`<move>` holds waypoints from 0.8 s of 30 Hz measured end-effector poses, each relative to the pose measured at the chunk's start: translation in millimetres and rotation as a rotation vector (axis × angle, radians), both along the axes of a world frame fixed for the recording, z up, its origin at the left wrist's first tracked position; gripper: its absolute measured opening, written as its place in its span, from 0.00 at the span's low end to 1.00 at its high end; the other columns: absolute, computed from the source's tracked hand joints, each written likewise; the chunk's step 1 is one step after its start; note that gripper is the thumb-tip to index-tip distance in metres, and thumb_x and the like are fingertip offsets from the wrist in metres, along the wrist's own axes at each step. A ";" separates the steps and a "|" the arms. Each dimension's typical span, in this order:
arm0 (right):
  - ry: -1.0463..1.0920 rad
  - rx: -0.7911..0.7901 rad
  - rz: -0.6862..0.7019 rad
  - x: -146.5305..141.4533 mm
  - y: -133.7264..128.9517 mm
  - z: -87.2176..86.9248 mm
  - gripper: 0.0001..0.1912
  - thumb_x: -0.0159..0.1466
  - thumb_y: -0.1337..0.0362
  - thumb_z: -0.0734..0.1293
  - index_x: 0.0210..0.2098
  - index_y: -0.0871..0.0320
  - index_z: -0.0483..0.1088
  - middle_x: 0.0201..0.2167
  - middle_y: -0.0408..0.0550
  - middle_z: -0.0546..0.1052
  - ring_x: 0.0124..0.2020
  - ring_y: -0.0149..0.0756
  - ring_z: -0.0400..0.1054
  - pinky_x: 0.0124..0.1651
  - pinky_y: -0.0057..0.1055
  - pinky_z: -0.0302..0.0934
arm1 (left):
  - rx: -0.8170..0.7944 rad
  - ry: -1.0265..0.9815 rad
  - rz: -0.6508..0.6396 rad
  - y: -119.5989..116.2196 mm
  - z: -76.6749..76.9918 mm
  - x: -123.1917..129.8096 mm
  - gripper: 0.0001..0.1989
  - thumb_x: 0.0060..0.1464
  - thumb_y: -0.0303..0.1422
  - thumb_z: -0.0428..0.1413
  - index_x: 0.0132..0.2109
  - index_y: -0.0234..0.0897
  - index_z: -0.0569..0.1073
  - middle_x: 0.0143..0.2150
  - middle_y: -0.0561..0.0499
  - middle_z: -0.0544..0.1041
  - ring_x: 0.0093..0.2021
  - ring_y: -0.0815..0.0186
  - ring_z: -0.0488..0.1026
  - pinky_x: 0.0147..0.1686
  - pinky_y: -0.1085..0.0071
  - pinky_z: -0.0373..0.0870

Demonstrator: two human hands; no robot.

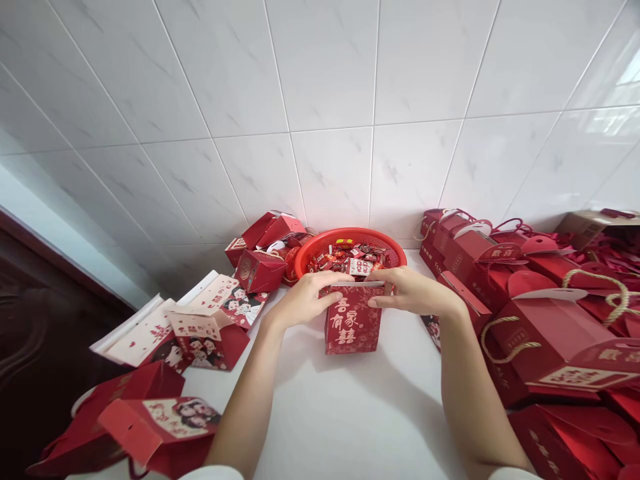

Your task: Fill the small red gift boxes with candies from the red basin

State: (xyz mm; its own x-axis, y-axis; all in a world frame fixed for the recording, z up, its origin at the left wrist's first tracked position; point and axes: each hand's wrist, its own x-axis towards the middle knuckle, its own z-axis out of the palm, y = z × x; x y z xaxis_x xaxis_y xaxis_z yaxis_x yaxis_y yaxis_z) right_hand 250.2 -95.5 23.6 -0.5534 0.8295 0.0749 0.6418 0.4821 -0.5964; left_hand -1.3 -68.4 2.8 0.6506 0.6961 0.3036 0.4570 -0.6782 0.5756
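Observation:
A red gift box (pixel 353 327) with white Chinese characters stands upright on the white table, in the middle of the view. My left hand (pixel 311 295) grips its upper left edge, thumb on the front face and fingers behind the top. On the upper right edge, my right hand (pixel 413 291) holds it the same way. Just behind the box is a red plastic basket (pixel 400 256) of small wrapped sweets (pixel 345 255). The inside of the box cannot be seen.
Many red gift boxes with rope handles (pixel 555 327) crowd the right side. More boxes, some with cartoon couples (pixel 205 340), lie at the left, and several red ones (pixel 260 270) sit left of the basket. A tiled wall (pixel 330 167) rises behind the table.

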 end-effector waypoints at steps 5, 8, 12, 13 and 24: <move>0.229 0.112 -0.002 -3.8 -0.3 -2.8 0.20 0.70 0.49 0.60 0.33 0.59 0.70 0.29 0.44 0.72 0.29 0.30 0.61 0.32 0.28 0.55 | 0.120 -0.181 -0.019 2.1 3.6 -6.8 0.12 0.64 0.33 0.55 0.50 0.41 0.80 0.45 0.47 0.82 0.45 0.61 0.79 0.48 0.67 0.75; 0.327 0.154 -0.079 -8.8 -2.8 -5.5 0.17 0.70 0.55 0.61 0.32 0.59 0.72 0.28 0.44 0.74 0.28 0.30 0.63 0.32 0.28 0.55 | 0.190 -0.274 -0.034 2.3 5.1 -7.7 0.09 0.63 0.33 0.56 0.44 0.40 0.82 0.39 0.48 0.81 0.40 0.63 0.78 0.43 0.69 0.76; 0.355 0.270 -0.207 -14.6 -13.2 7.0 0.07 0.65 0.64 0.67 0.33 0.60 0.76 0.27 0.44 0.76 0.27 0.29 0.65 0.32 0.28 0.57 | 0.298 -0.381 -0.016 -2.9 9.1 -5.4 0.08 0.62 0.33 0.57 0.42 0.41 0.82 0.42 0.47 0.80 0.44 0.62 0.78 0.45 0.67 0.76; 0.356 0.313 -0.235 -13.5 -17.4 15.5 0.06 0.65 0.65 0.67 0.33 0.60 0.77 0.27 0.44 0.77 0.27 0.29 0.66 0.32 0.28 0.58 | 0.317 -0.413 -0.005 -5.0 10.6 -5.2 0.07 0.62 0.33 0.58 0.43 0.42 0.82 0.45 0.47 0.80 0.47 0.61 0.78 0.48 0.65 0.76; 0.243 0.929 -1.277 133.5 -51.8 165.7 0.21 0.62 0.61 0.70 0.46 0.75 0.79 0.37 0.64 0.81 0.34 0.38 0.75 0.31 0.36 0.59 | 0.236 -0.575 0.118 -7.9 19.5 -16.8 0.09 0.58 0.36 0.61 0.44 0.41 0.80 0.53 0.45 0.78 0.57 0.57 0.74 0.56 0.60 0.74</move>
